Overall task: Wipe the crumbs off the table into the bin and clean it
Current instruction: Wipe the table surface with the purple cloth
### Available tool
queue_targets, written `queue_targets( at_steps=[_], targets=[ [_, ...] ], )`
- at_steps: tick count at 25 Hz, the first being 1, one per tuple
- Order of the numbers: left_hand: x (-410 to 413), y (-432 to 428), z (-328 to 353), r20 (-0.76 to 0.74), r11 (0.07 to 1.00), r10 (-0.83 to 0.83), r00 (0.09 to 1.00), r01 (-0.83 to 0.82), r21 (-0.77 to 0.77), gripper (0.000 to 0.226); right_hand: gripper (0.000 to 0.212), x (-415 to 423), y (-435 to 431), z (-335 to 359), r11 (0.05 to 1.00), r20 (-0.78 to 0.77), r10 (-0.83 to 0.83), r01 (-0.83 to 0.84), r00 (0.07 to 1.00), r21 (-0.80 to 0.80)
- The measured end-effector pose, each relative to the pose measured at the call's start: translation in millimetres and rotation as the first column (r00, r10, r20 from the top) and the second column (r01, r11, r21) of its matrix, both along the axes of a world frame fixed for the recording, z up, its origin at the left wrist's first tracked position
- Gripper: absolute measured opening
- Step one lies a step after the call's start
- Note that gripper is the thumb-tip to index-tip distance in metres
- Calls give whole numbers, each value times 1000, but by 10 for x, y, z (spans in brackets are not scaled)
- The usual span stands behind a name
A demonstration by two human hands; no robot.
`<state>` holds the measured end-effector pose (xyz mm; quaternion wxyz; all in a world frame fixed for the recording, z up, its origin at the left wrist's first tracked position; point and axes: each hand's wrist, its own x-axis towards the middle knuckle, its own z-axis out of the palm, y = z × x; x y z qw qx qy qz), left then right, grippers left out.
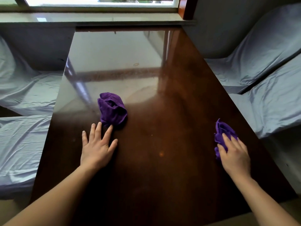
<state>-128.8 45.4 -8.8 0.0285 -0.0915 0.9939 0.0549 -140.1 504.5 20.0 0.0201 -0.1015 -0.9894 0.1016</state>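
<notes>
Purple cloth (224, 136) under right hand (234, 156), grip seemingly pressing, left hand (97, 147) spread.

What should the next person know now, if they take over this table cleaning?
Left hand: open, flat on the wooden table, fingertips touching the crumpled purple cloth.
Right hand: pressing a second purple cloth near the table's right edge.
No bin in view.
Done: cannot tell.
Left: a few small specks remain mid-table; wipe them off, then clean the surface.
</notes>
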Motion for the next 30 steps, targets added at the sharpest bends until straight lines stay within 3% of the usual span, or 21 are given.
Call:
queue_targets(
  at_steps=[5,19,21,25,28,30],
  targets=[
    [528,-134,35,-11,996,-92,996,92,0,68,50,615,-670,15,997,-63,47,-51,997,-52],
    [2117,-927,98,-66,998,-6,998,10,69,67,50,1835,-2950,-4,881,-43,473,-473,880,-6],
    [2211,-983,112,-81,991,11,997,0,134,69,49,1983,-3255,-14,844,-47,535,-536,844,-19],
    [2243,-1037,171,-175,895,145,974,-54,442,65,43,2169,-3803,-58,769,-95,631,-637,770,-50],
    [2182,-1029,202,-202,794,263,943,-92,601,64,35,2007,-4139,-146,622,-213,759,-782,615,-39],
    [2082,-1039,202,-211,795,256,943,-81,601,65,34,1549,-4266,-173,537,-220,825,-843,521,15]
  ],
)
